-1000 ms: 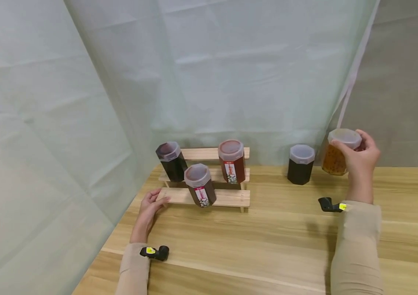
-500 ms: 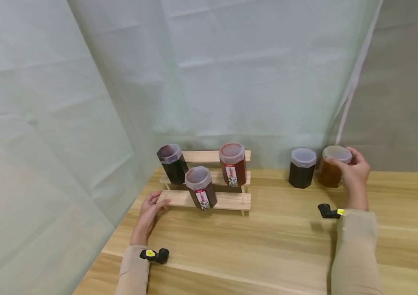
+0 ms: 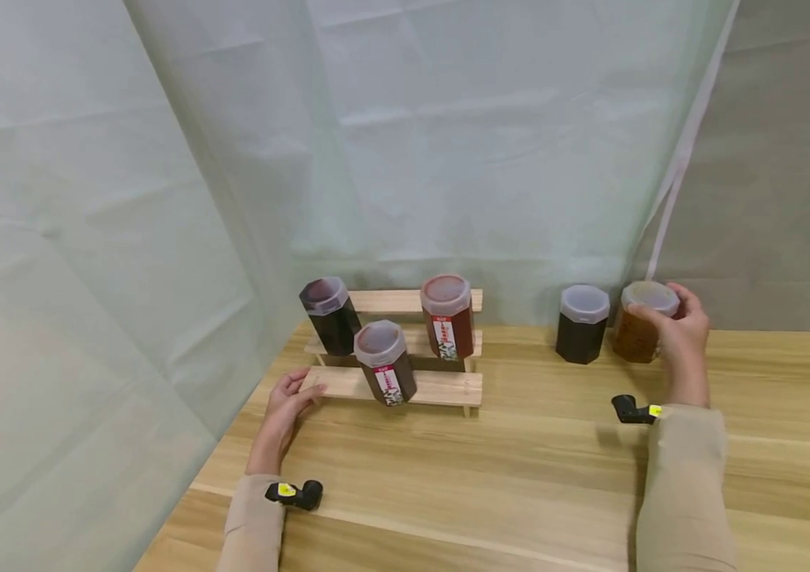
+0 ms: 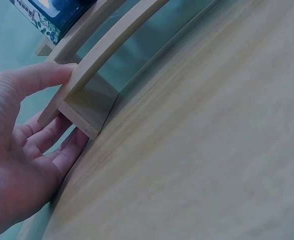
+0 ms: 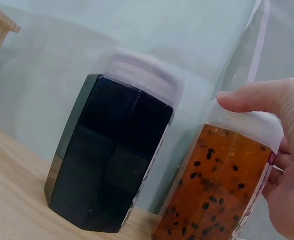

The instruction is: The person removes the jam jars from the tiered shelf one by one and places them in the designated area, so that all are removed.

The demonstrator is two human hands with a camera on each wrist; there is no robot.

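Note:
My right hand [image 3: 685,338] grips the lidded top of an orange jar with dark seeds [image 5: 212,185], which stands on the table. Just left of it, a little apart, stands a jar of very dark contents [image 3: 580,330]. On the left, my left hand [image 3: 287,409] pinches the end of the lowest step of a wooden tiered rack [image 3: 448,389]; in the left wrist view the thumb lies on top of the slat [image 4: 104,55], fingers below. The rack bears a dark jar [image 3: 333,326] at left, a red labelled jar [image 3: 450,326] at right and a brownish labelled jar [image 3: 389,373] in front.
The wood-grained table [image 3: 476,485] runs up to a pale cloth [image 3: 448,159] hanging behind the rack and jars. Another cloth wall [image 3: 76,278] closes off the left side. A grey panel [image 3: 791,175] stands at the back right.
My right hand has lowered the orange jar and brought it slightly left, beside the dark jar. The left hand has kept its place on the rack.

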